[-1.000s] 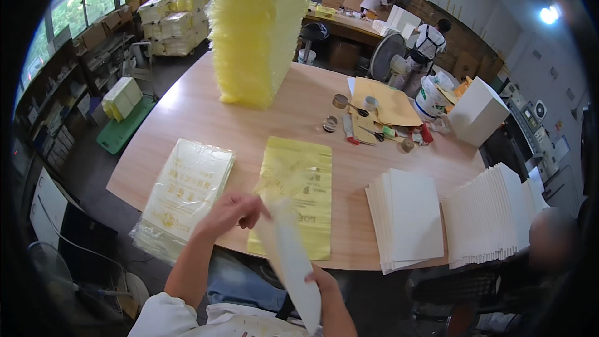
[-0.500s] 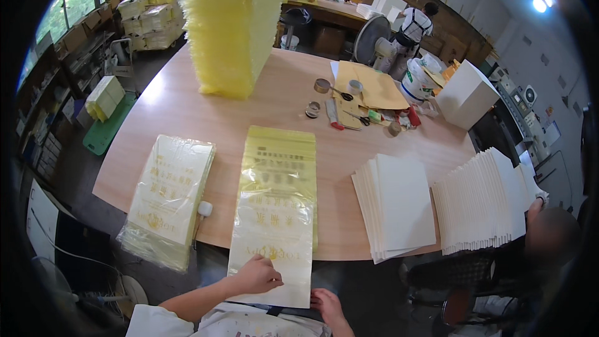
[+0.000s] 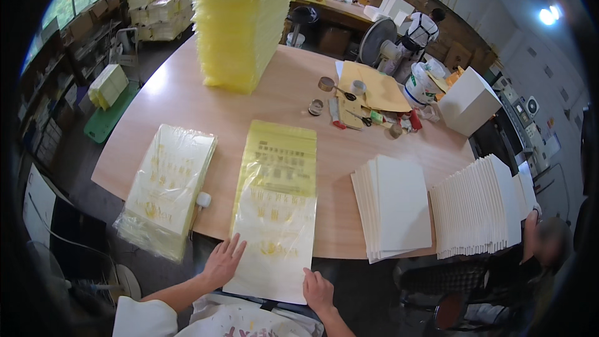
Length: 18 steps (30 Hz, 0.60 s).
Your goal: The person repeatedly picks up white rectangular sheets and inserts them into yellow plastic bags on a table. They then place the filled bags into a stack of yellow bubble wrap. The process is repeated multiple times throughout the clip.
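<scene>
In front of me a flat yellow see-through plastic bag (image 3: pixel 279 150) lies over the table's near edge. A white paper stack (image 3: pixel 268 278) is partly inside it; its bare near end juts out toward my body. My left hand (image 3: pixel 224 262) rests at the left side of the bag's mouth, fingers spread. At the right edge of the paper, my right hand (image 3: pixel 319 288) has its fingers curled against the corner. To the left lies a pile of filled bags (image 3: pixel 171 181) with crinkled near ends.
White paper stacks (image 3: pixel 396 206) and a fanned row of them (image 3: pixel 471 206) stand at right, beside another person's hand (image 3: pixel 530 224). A tall pile of yellow bags (image 3: pixel 237 31) rises at the far left. Tape, scissors (image 3: pixel 345 93) and brown envelopes (image 3: pixel 377 87) lie beyond.
My left hand has moved from the middle of the paper out to its left side, and its fingers have spread. My right hand has shifted slightly up along the right edge.
</scene>
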Each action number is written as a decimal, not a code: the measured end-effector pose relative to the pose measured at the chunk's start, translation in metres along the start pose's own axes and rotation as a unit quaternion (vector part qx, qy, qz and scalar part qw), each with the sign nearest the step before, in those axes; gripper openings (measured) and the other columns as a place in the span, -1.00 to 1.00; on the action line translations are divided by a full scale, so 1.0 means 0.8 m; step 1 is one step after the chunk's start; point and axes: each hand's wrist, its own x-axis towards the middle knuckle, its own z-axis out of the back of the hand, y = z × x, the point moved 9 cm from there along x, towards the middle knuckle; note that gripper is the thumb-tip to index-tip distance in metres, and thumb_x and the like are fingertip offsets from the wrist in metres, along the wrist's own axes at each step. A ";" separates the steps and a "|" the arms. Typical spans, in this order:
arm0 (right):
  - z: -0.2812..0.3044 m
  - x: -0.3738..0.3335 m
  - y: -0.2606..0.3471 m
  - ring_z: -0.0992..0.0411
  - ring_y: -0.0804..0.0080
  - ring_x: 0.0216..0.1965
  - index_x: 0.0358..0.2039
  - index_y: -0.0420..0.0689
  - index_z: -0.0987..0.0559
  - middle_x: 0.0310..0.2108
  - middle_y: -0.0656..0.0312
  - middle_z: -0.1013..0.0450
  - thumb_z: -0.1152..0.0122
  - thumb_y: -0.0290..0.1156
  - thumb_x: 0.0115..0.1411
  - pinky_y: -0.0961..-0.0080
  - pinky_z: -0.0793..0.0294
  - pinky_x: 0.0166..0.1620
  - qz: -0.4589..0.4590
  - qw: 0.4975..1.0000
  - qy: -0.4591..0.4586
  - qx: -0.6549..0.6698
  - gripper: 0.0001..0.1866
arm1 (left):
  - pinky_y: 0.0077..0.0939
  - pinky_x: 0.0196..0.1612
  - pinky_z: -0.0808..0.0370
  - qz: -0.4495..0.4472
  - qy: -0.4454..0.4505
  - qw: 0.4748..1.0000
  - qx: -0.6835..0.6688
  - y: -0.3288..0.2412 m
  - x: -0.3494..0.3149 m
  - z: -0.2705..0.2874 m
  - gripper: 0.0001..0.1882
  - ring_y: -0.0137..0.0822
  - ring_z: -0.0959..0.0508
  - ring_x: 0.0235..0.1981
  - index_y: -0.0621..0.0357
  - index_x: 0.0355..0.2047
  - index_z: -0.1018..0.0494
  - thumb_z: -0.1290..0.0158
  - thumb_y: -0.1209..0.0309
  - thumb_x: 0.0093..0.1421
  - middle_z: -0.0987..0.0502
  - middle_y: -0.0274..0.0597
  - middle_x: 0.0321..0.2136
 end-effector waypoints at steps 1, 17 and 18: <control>-0.004 -0.014 0.004 -0.45 0.16 -0.54 -0.12 -0.08 -0.55 -0.49 0.19 -0.39 -0.17 -0.45 0.12 0.28 -0.49 -0.49 -0.010 0.999 0.046 -0.009 -0.73 | -0.19 0.15 -0.37 0.026 0.058 0.996 -0.069 0.001 -0.017 -0.001 -0.28 0.08 -0.46 0.05 0.22 0.30 -0.12 0.02 0.42 0.09 -0.12 0.26 0.28; -0.138 -0.055 0.030 -0.31 0.20 0.20 0.23 -0.24 -0.27 0.18 0.04 -0.34 0.08 -0.17 0.41 0.25 -0.34 0.21 -0.486 0.473 0.192 0.710 -0.49 | -0.41 -0.27 -0.39 -0.121 -0.283 0.923 -0.233 -0.029 -0.088 0.198 -0.57 -0.30 -0.53 -0.36 0.04 -0.28 -0.57 -0.04 0.62 -0.25 -0.57 -0.26 -0.39; -0.151 -0.015 0.061 -0.32 0.19 0.19 0.25 -0.22 -0.24 0.19 0.06 -0.33 0.07 -0.17 0.41 0.23 -0.34 0.21 -0.451 0.481 0.217 0.720 -0.48 | -0.39 -0.24 -0.38 -0.068 -0.330 0.913 -0.228 0.004 -0.103 0.219 -0.71 -0.29 -0.51 -0.41 0.01 -0.41 -0.56 -0.04 0.59 -0.19 -0.55 -0.32 -0.46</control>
